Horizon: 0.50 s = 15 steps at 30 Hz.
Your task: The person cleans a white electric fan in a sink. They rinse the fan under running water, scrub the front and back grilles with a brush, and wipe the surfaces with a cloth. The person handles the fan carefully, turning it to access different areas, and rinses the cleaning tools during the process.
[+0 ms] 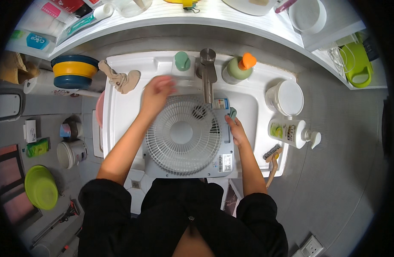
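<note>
A grey box fan [181, 132] with a round, spoked grille lies across the front of the white sink, face up and over the basin. My right hand [236, 129] is closed on its right edge, thumb toward the fan's face. At those fingertips is a small grey-green piece [233, 113]; whether it belongs to the fan, I cannot tell. My left hand [157, 95] is above the fan's far left corner, its fingers bent and smeared by motion. Whether it holds anything does not show. Beyond the fan, the metal faucet [207, 73] reaches out over its far edge.
On the sink [124, 103] rim are a beige cloth [120, 78], a green-capped container [182, 62] and an orange-topped pump bottle [238, 68]. A white tub [285, 98], white pump bottle [291, 132] and brush [272, 160] line the right side. A loaded shelf [162, 18] spans the back.
</note>
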{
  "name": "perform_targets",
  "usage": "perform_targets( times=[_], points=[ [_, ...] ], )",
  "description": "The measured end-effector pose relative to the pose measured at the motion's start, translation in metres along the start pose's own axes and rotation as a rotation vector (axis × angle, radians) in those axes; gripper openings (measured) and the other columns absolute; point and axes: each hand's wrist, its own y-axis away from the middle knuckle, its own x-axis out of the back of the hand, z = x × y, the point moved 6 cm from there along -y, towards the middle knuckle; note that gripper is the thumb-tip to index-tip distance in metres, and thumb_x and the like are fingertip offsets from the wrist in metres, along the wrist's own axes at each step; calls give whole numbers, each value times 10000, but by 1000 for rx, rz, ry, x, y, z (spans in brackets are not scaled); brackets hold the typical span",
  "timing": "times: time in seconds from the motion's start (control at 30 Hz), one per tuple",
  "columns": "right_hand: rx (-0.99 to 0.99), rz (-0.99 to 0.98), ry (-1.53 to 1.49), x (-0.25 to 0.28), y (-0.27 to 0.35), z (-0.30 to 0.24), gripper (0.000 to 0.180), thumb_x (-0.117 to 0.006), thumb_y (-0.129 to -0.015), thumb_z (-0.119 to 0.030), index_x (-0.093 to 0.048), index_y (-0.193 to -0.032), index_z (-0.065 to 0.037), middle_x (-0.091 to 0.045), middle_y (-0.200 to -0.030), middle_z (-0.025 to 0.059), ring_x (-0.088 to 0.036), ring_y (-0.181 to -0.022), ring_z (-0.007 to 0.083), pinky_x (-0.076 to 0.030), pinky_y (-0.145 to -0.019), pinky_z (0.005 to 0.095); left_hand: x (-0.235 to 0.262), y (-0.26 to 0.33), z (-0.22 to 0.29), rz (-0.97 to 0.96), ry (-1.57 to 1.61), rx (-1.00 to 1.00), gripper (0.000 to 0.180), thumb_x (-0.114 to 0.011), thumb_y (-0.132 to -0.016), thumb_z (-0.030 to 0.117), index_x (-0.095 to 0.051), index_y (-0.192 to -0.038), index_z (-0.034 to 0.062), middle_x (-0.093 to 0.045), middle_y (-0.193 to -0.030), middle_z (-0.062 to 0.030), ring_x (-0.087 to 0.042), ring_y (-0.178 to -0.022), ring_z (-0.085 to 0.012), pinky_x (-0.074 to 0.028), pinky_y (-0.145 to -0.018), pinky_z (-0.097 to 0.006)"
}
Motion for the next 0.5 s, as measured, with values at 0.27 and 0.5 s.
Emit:
perform_targets(
  times=[0.27, 0.5],
  points=[
    [33, -68, -33, -15, -4, -7, 296, -539, -864, -236, -519, -1094, -50, -592, -945, 47, -563, -799, 121, -465, -700, 249, 155, 100, -155, 360, -157, 387, 344, -450, -902, 328, -532, -978, 3, -574, -841, -36, -526, -742, -96, -431, -685, -228],
    [119, -93, -52, -16, 1, -18, 320, -523, -870, -220, -490, -1133, -41, -580, -979, 58, -566, -821, 134, -468, -715, 259, 105, 115, -165, 155, 261, 555, 339, -355, -928, 262, -475, -1092, -8, -592, -858, -84, -589, -771, -152, -503, -698, -288]
  ],
)
